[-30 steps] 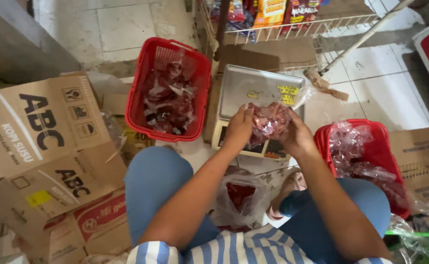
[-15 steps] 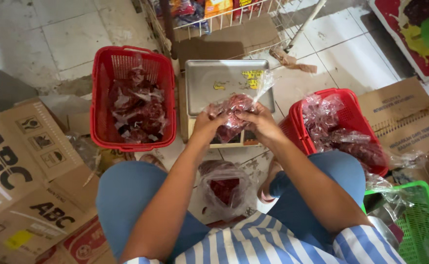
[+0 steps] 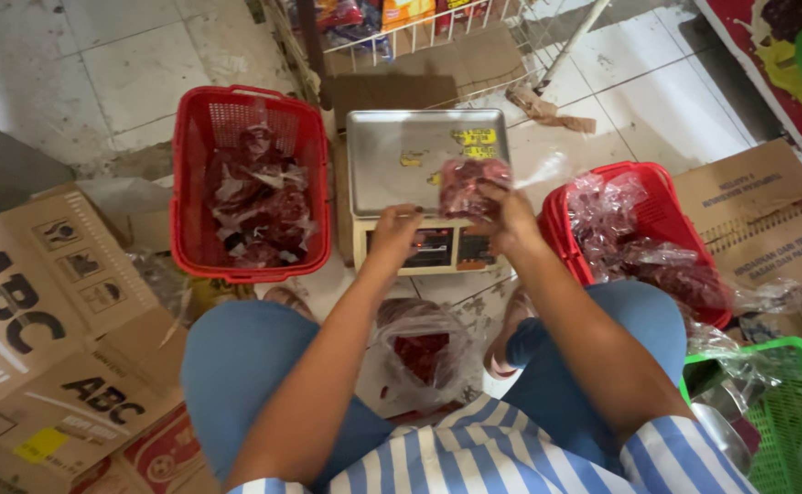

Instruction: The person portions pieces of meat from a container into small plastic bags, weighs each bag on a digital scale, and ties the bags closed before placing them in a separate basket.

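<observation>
Pale floor tiles (image 3: 99, 55), grimy at the joints, carry a digital scale (image 3: 426, 183) with a bare steel pan, flanked by a red basket (image 3: 247, 183) of filled bags on the left and a second red basket (image 3: 639, 229) on the right. Flattened cardboard boxes (image 3: 44, 311) lie further left, a green basket (image 3: 785, 421) at the lower right.

The right hand (image 3: 511, 220) holds a small clear plastic bag (image 3: 472, 186) above the near edge of the pan, fingers clamped around its lower part. The left hand (image 3: 399, 229) rests near the scale's display with fingers curled loosely together, gripping nothing that I can see.

Held so close to the pan's edge, the bag could slide off toward the knees if set down there; its slick film might also slip from a one-handed grip.

The bag looks lumpy and dark red, packed with small pieces, its loose clear top trailing to the right
</observation>
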